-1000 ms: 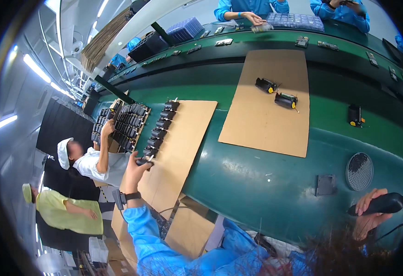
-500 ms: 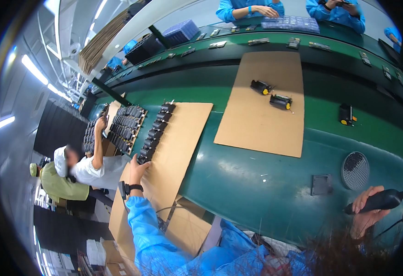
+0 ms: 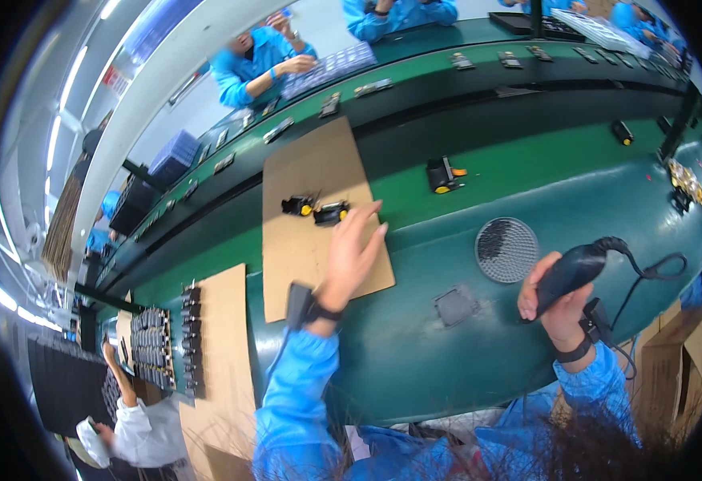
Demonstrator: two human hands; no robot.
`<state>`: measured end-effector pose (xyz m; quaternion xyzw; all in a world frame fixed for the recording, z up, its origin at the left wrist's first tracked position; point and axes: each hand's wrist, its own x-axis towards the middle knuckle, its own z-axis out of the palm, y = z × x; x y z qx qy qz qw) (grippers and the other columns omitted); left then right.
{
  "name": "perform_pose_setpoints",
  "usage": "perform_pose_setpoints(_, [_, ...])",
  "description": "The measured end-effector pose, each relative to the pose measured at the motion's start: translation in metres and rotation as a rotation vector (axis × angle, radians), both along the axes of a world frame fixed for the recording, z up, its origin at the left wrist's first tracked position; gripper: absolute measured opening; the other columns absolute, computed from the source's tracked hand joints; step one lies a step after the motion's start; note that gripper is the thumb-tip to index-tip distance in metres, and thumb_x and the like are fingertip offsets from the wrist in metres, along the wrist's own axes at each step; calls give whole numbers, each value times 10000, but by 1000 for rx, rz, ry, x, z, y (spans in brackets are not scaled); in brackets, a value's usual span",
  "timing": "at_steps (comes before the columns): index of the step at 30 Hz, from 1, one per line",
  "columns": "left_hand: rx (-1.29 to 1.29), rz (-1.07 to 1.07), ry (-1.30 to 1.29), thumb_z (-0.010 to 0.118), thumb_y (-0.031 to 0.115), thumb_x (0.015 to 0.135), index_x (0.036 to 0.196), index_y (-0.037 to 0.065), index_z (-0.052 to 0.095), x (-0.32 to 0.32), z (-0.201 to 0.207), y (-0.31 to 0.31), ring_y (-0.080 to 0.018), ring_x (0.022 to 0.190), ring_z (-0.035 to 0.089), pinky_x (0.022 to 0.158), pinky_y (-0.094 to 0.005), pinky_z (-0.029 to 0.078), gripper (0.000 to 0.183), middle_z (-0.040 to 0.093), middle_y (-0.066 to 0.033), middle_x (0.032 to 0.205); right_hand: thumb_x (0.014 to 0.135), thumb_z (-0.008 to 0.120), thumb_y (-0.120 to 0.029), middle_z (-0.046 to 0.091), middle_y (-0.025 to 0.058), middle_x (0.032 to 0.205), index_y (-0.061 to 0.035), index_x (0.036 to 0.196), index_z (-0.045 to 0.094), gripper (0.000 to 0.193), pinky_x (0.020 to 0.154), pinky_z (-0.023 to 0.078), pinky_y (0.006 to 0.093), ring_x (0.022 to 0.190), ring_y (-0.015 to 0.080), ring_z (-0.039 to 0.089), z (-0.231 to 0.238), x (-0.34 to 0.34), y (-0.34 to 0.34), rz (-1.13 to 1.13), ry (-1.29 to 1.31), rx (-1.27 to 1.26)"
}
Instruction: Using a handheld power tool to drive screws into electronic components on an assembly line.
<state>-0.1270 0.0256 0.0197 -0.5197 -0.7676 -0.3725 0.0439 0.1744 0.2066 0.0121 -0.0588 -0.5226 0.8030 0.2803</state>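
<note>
My left hand [image 3: 353,258] reaches over the cardboard sheet [image 3: 303,276], fingers spread. It is nearest to a black part with a yellow round piece [image 3: 332,213]; whether the fingertips touch it I cannot tell. A second black part [image 3: 296,205] lies just left of it on the sheet. My right hand [image 3: 558,313] is wrapped round a black corded handheld tool [image 3: 571,275], which looks like an electric screwdriver with its tip pointing down and left. Close by lie a round, grey dimpled dish [image 3: 506,249] partly covered with small dark pieces and a square dark fixture [image 3: 455,308].
Another black part [image 3: 445,175] rests on the green belt ahead. To the left, rows of black parts [image 3: 152,346] lie near a cardboard strip [image 3: 223,345]. Circuit boards [image 3: 373,87] sit along the far line, where co-workers in blue [image 3: 259,68] work. A cable [image 3: 647,272] trails from the tool.
My left hand has left the row of black parts at the left and moved right, now over the cardboard sheet. The view has swung right. My right hand still holds the tool.
</note>
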Motion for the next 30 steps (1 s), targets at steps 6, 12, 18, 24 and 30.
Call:
perform_pose_setpoints(6, [-279,-237,453,500,-137,702,1397,126,474,-13,-7,120,-319,1433,309,1097,-478,334,743,367,-73,1535,789,487,-830,548,50,676,-12,1062,519,863,520,446,261,565,122,539,-1,-3,5,24,58,-70])
perform_pose_setpoints(12, [-375,-181,536,744,68,736,1337,151,544,-35,6,124,-293,1136,528,902,-416,447,639,547,-42,1287,806,487,-816,556,52,681,-9,1048,534,844,513,445,254,563,114,537,1,-3,9,21,64,-71])
perform_pose_setpoints(18, [-355,-86,430,775,150,734,1325,93,552,-47,0,94,-314,1106,535,951,-418,452,634,567,-94,1219,798,483,-825,554,49,672,-7,1035,537,853,507,447,256,554,112,536,4,-5,5,-7,46,-11])
perform_pose_setpoints(24, [-191,-128,142,758,215,712,1229,25,610,24,12,61,-347,1013,574,895,-414,467,571,589,-163,1065,757,497,-851,546,45,665,-12,1035,525,885,508,446,257,557,113,538,0,-2,5,-70,42,-78])
perform_pose_setpoints(30, [-209,-235,18,806,173,672,1249,24,610,123,22,-9,-304,934,550,824,-394,465,628,559,-124,1010,711,479,-891,540,46,662,-18,1046,513,936,511,443,262,566,120,539,3,1,4,-37,-5,3])
